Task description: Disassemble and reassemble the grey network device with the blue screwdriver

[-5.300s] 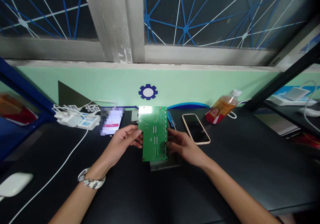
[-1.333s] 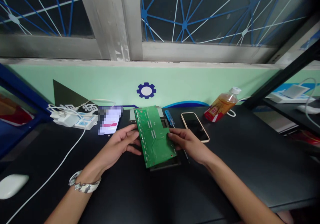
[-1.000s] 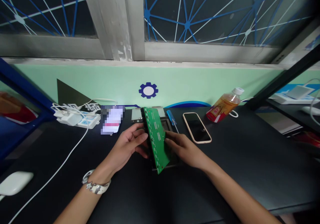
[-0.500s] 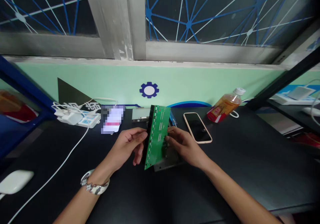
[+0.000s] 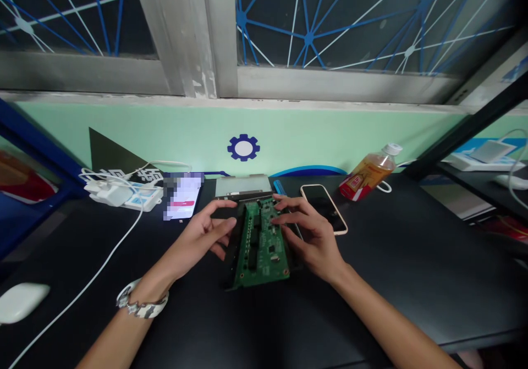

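A green circuit board (image 5: 268, 248) is tilted between my hands, its side with black chips and small parts facing up. Along its left edge runs a long black strip (image 5: 235, 253). My left hand (image 5: 204, 234) grips that strip, thumb toward me and fingers around the edge. On the other side, my right hand (image 5: 315, 237) holds the board's right edge, its fingertips resting on the upper face. Part of a dark piece shows beneath the board; its shape is mostly hidden.
Behind the board lies a silver-grey panel (image 5: 243, 185), with a blue-handled tool (image 5: 279, 186) beside it. To the right are a phone in a pale case (image 5: 344, 229) and a drink bottle (image 5: 367, 174). A lit phone (image 5: 185, 196), power strip (image 5: 144, 196) and white mouse (image 5: 22, 302) are left.
The circuit board has turned from nearly upright, plain side showing, to lying flatter with its chip side up. My right hand's fingers have moved onto its upper face.
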The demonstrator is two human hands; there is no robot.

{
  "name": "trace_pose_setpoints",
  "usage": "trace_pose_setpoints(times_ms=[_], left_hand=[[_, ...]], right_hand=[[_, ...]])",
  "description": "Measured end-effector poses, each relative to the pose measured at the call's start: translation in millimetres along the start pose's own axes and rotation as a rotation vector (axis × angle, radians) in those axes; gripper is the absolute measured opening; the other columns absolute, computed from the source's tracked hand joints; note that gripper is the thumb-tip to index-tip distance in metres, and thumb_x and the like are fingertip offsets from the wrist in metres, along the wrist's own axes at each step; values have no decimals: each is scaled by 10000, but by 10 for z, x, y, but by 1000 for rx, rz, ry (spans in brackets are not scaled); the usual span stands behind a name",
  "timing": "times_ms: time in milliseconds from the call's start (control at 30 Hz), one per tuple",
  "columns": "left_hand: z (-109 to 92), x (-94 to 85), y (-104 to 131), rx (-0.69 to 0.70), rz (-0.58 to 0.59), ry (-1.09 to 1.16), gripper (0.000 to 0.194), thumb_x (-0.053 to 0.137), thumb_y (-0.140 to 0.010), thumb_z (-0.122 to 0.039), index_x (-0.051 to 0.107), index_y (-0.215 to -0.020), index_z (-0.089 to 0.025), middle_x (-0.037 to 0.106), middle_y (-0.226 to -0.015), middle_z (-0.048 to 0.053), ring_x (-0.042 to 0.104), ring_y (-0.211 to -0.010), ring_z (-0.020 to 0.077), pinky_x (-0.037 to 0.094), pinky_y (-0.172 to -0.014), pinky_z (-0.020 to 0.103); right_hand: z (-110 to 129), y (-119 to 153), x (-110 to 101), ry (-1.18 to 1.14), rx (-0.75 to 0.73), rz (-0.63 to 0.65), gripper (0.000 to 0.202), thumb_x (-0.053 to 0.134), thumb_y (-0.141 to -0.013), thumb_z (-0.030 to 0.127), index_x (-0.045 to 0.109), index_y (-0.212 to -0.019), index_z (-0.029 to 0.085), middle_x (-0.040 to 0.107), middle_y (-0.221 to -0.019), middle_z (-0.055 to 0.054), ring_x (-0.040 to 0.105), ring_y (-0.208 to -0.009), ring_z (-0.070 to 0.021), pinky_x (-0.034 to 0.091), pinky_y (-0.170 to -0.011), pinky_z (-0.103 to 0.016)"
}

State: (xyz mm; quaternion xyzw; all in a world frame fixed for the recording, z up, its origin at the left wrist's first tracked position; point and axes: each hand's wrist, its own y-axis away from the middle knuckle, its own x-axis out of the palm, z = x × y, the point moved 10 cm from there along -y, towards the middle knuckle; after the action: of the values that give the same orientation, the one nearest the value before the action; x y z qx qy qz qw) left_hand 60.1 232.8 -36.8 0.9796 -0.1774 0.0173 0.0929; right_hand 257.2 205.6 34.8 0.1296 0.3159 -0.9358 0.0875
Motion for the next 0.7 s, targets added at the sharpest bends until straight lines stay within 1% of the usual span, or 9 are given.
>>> trace_pose_setpoints(times_ms=[133,233,300,367,433,467,533,633,700], left_hand=[[211,122,-32,-113,75,-12,600,720,-861,-409,489,-1392,-252,644,-865,18,617,-677,133,510,-515,190],[301,234,-48,-123,164,-8,552,703,-877,-400,529,-1370,-226,662,-984,61,638,-757,154,556,-585,234],[323,267,-58,-105,189,-11,505,691,-888,-392,555,-1342,-218,659,-1032,75,639,-812,168,572,-624,253],[325,279,-69,-81,195,-13,489,685,-894,-385,554,-1338,-228,650,-1056,73,631,-830,170,577,-636,263],[316,279,-78,-61,189,-17,487,682,-895,-383,546,-1339,-237,639,-1061,69,619,-828,167,579,-638,269],[311,276,-81,-57,182,-20,486,680,-897,-383,542,-1340,-238,633,-1068,70,614,-832,168,580,-641,274],[297,271,-85,-52,164,-24,482,672,-901,-383,534,-1340,-239,622,-1094,75,612,-848,173,581,-651,285],[265,288,-85,-38,159,-12,462,662,-908,-382,533,-1326,-234,613,-1108,80,614,-856,174,576,-661,288],[252,287,-90,-24,153,-14,449,666,-904,-382,536,-1308,-234,610,-1093,74,613,-864,176,574,-660,280]], right_hand=[[170,31,109,104,-146,139,321,540,-883,0,704,-1038,228,604,-1264,-84,412,-1432,-299,258,-1216,-560],[256,83,222,158,-224,243,428,482,-870,-33,635,-1168,233,542,-1424,-79,292,-1496,-306,190,-1230,-595],[312,103,221,182,-268,216,556,464,-859,-35,532,-1332,250,444,-1526,-82,235,-1515,-307,213,-1221,-601],[349,105,145,204,-285,109,662,492,-841,-12,422,-1437,266,365,-1573,-93,235,-1510,-320,236,-1209,-608],[314,99,39,205,-236,-16,674,556,-821,41,408,-1439,265,377,-1538,-116,312,-1463,-340,304,-1175,-599],[264,95,-2,188,-184,-60,647,587,-815,76,426,-1415,256,416,-1484,-131,382,-1408,-342,374,-1130,-576],[121,93,-31,122,-54,-96,544,630,-826,148,464,-1335,239,517,-1298,-135,536,-1206,-305,509,-969,-487],[-96,118,96,19,144,-9,354,669,-862,250,501,-1173,233,579,-1011,-63,589,-871,-203,535,-756,-352],[-191,156,220,-8,243,82,259,691,-870,311,529,-1053,223,587,-913,-30,565,-771,-168,511,-704,-309]])
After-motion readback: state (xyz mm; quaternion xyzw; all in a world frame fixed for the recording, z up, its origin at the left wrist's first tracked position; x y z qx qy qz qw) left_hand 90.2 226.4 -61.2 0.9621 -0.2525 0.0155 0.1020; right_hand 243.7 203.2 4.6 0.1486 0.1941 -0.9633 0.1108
